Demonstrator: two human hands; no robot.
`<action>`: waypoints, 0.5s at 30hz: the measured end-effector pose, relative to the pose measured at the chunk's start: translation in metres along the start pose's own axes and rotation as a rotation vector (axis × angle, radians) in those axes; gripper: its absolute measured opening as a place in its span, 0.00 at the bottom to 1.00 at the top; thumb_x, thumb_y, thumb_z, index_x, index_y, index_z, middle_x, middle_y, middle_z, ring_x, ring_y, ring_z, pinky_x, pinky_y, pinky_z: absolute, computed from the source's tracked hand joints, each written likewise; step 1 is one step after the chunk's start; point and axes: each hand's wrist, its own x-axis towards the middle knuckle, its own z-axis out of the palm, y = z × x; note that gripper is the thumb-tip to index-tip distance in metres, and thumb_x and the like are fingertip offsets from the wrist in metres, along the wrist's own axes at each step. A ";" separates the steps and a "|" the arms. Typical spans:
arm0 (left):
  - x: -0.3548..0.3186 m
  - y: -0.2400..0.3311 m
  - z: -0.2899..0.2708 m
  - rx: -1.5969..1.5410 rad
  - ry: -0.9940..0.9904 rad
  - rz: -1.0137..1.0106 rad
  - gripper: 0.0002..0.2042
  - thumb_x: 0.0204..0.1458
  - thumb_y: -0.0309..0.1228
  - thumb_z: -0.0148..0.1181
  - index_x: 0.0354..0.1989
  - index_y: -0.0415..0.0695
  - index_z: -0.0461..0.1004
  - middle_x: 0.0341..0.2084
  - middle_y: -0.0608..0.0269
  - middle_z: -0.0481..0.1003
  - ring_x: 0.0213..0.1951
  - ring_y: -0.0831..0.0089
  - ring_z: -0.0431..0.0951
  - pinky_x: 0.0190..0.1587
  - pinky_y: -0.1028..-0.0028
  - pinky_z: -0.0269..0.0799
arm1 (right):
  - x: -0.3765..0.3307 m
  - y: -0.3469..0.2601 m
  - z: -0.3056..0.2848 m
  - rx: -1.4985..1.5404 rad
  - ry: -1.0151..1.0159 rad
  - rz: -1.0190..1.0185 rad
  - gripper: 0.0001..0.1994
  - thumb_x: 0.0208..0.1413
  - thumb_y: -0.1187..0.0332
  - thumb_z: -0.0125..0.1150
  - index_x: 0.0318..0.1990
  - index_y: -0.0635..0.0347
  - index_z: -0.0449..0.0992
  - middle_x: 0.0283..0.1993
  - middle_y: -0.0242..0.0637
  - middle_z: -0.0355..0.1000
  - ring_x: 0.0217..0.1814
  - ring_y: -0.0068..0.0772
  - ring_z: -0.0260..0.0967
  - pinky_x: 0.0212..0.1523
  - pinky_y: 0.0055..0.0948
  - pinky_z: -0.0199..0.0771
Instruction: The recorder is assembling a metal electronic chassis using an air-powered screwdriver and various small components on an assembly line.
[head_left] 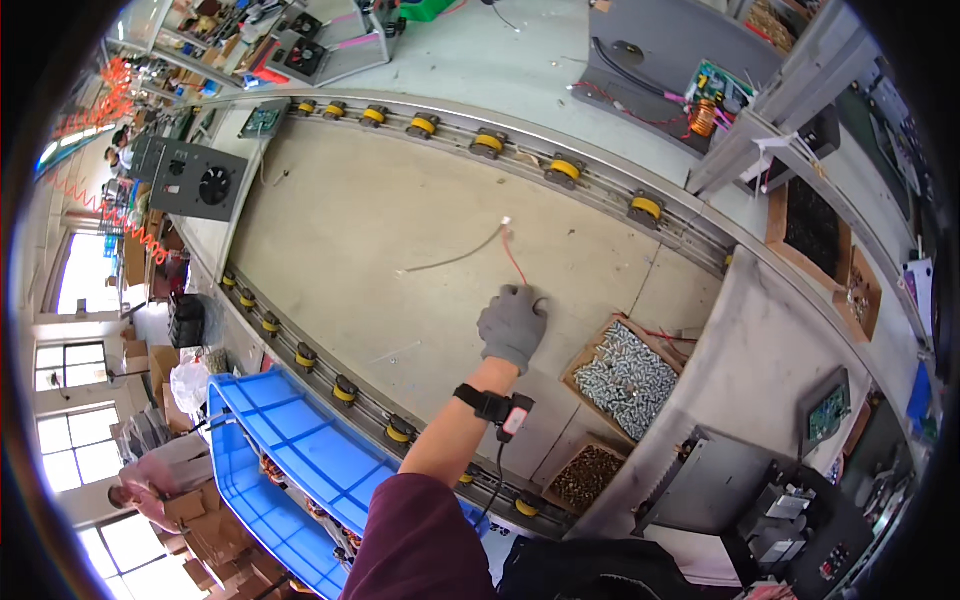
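Note:
My left hand (513, 325), in a grey glove, reaches over the pale surface between the roller rails. Its fingers are curled around the end of the red wire of a thin two-wire cable (513, 255). A small white connector (506, 221) joins this red wire to a dark wire (455, 262), which trails away to the left. The exact grip is hidden under the fingers. A black strap with a small device (513, 418) sits on the left wrist. My right hand is out of view.
Right of the hand stand a box of silver screws (625, 378) and a smaller box of brass-coloured screws (585, 478). Yellow rollers (566, 170) line both rails. Blue bins (300, 440) stand at lower left, a grey fan panel (197, 180) at left, and a circuit board (828, 415) at right.

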 end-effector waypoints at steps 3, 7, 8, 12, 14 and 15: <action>-0.003 0.009 0.001 0.142 0.585 0.106 0.22 0.53 0.39 0.54 0.57 0.52 0.65 0.52 0.54 0.67 0.53 0.54 0.70 0.49 0.56 0.69 | -0.028 -0.009 -0.053 0.000 0.100 -0.028 0.16 0.62 0.65 0.49 0.54 0.61 0.68 0.45 0.36 0.70 0.43 0.28 0.70 0.44 0.27 0.72; 0.016 -0.010 0.020 0.179 0.476 0.000 0.18 0.54 0.31 0.51 0.54 0.52 0.66 0.49 0.54 0.68 0.48 0.53 0.72 0.45 0.57 0.72 | -0.099 -0.014 -0.132 0.011 0.266 -0.060 0.16 0.62 0.65 0.49 0.54 0.61 0.68 0.46 0.37 0.70 0.45 0.29 0.70 0.45 0.28 0.73; 0.011 -0.007 0.029 0.156 0.423 -0.050 0.18 0.54 0.29 0.50 0.55 0.52 0.66 0.49 0.53 0.68 0.46 0.53 0.74 0.44 0.58 0.73 | -0.128 -0.017 -0.155 0.010 0.323 -0.070 0.16 0.62 0.65 0.49 0.54 0.61 0.68 0.47 0.37 0.70 0.45 0.29 0.70 0.46 0.28 0.73; -0.019 -0.053 0.053 0.139 0.465 -0.156 0.17 0.53 0.27 0.52 0.52 0.48 0.68 0.40 0.52 0.73 0.37 0.56 0.78 0.38 0.60 0.75 | -0.154 -0.030 -0.094 -0.175 0.470 -0.285 0.18 0.60 0.63 0.53 0.54 0.63 0.71 0.47 0.36 0.71 0.46 0.29 0.69 0.46 0.26 0.70; -0.010 -0.083 0.069 -0.175 0.342 -0.001 0.14 0.51 0.25 0.52 0.47 0.41 0.72 0.26 0.57 0.74 0.28 0.63 0.77 0.31 0.65 0.74 | -0.197 -0.115 0.038 -0.444 0.693 -0.534 0.14 0.60 0.63 0.53 0.44 0.67 0.74 0.33 0.32 0.70 0.35 0.24 0.65 0.36 0.25 0.66; -0.027 -0.055 0.059 -0.642 0.116 0.004 0.13 0.51 0.24 0.51 0.45 0.39 0.73 0.21 0.60 0.72 0.26 0.67 0.76 0.29 0.69 0.73 | -0.216 -0.136 0.061 -0.536 0.719 -0.669 0.13 0.60 0.64 0.55 0.42 0.67 0.74 0.31 0.33 0.70 0.34 0.25 0.65 0.36 0.26 0.66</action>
